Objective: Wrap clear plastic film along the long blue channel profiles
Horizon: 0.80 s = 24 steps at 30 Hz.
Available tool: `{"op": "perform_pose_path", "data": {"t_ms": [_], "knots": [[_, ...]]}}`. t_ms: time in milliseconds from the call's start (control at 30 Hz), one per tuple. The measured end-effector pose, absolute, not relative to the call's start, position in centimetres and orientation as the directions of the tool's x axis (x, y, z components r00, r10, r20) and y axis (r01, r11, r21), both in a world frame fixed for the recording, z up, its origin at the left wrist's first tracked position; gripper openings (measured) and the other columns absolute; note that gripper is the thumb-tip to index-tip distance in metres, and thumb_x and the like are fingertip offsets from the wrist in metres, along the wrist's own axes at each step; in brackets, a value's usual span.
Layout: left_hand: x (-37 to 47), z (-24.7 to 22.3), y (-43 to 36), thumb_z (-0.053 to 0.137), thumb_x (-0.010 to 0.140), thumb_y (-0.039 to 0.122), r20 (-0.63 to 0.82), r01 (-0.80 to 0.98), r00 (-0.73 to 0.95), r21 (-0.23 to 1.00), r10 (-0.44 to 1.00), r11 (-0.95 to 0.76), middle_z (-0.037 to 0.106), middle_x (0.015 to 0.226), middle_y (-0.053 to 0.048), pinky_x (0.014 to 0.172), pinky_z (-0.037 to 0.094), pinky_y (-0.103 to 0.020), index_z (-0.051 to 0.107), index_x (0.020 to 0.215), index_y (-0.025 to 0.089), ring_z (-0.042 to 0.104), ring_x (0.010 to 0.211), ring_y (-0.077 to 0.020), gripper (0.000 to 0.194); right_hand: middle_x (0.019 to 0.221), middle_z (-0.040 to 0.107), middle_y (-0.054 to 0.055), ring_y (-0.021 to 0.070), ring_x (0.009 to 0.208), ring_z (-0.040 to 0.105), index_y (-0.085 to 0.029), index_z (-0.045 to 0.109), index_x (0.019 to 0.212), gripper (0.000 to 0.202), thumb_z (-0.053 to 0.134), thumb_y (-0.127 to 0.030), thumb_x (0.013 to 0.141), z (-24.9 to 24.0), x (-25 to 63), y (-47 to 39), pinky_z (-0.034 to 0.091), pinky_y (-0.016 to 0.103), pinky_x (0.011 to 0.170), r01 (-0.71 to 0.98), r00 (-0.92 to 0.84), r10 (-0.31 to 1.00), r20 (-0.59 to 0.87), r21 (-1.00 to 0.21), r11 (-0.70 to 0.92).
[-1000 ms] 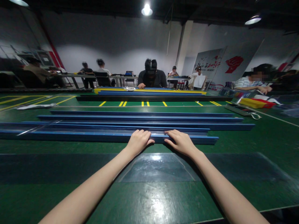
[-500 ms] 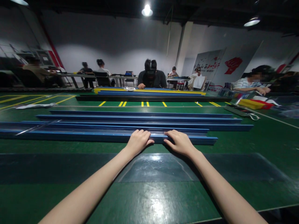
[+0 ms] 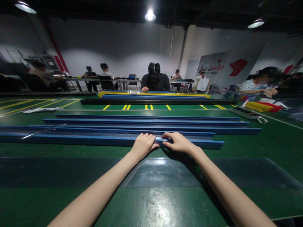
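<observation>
In the head view, one yellow tray [image 3: 258,106] and one red tray [image 3: 274,108] sit right on the green desk [image 3: 258,149], contents unclear. The left hand [image 3: 143,145] grips the nearest long blue channel-shaped rail [image 3: 203,144]; the right hand [image 3: 177,142] straddles its front edge, grip uncertain. Both hands are now closer together.

Light comes from hanging lamps [image 3: 150,15] under a dark ceiling, pooling as glare on the near green desk [image 3: 132,205] (the clear sheet [image 3: 163,171] shines too). Shadow falls beneath the right hand [image 3: 178,142]; the far left and right edges look stretched and blurred.
</observation>
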<state>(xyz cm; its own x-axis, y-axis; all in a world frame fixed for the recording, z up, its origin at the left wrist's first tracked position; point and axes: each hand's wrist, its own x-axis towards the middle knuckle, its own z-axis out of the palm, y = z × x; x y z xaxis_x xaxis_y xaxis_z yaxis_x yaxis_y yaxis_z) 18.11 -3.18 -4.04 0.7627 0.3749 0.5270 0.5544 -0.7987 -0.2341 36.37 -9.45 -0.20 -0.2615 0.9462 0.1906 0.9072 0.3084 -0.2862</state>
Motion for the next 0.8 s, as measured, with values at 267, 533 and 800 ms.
{"op": "perform_pose_path", "data": {"t_ms": [267,533,800], "knots": [[18.1,-4.1,-3.1,0.045,0.080,0.046,0.525,0.556,0.765,-0.244,0.374,-0.794,0.057,0.072,-0.004,0.060,0.028,-0.029,0.052,0.077,0.015,0.051,0.071,-0.0187,0.031,0.094,0.064,0.005,0.0176,0.089,0.057,-0.020,0.059,0.097,0.027,0.047,-0.033,0.077,-0.7,36.6,-9.4,0.040,0.027,0.077,0.901,-0.230,0.943,0.239,-0.315,0.299],[18.1,-4.0,-3.1,0.047,0.079,0.046,0.513,0.558,0.766,-0.231,0.387,-0.797,0.057,0.073,-0.005,0.061,0.029,-0.030,0.052,0.078,0.015,0.051,0.072,-0.0191,0.031,0.083,0.061,0.005,0.0165,0.078,0.054,-0.017,0.058,0.086,0.023,0.049,-0.037,0.077,-1.0,37.6,-10.0,0.039,0.026,0.068,0.918,-0.207,0.934,0.291,-0.273,0.288],[18.0,-3.8,-2.9,0.046,0.078,0.049,0.488,0.566,0.767,-0.212,0.415,-0.797,0.058,0.074,-0.006,0.061,0.031,-0.029,0.052,0.077,0.014,0.053,0.072,-0.0190,0.035,0.074,0.057,0.003,0.0141,0.068,0.050,-0.017,0.054,0.077,0.021,0.048,-0.037,0.079,-1.0,37.8,-10.2,0.033,0.023,0.059,0.935,-0.220,0.929,0.299,-0.206,0.288]]}}
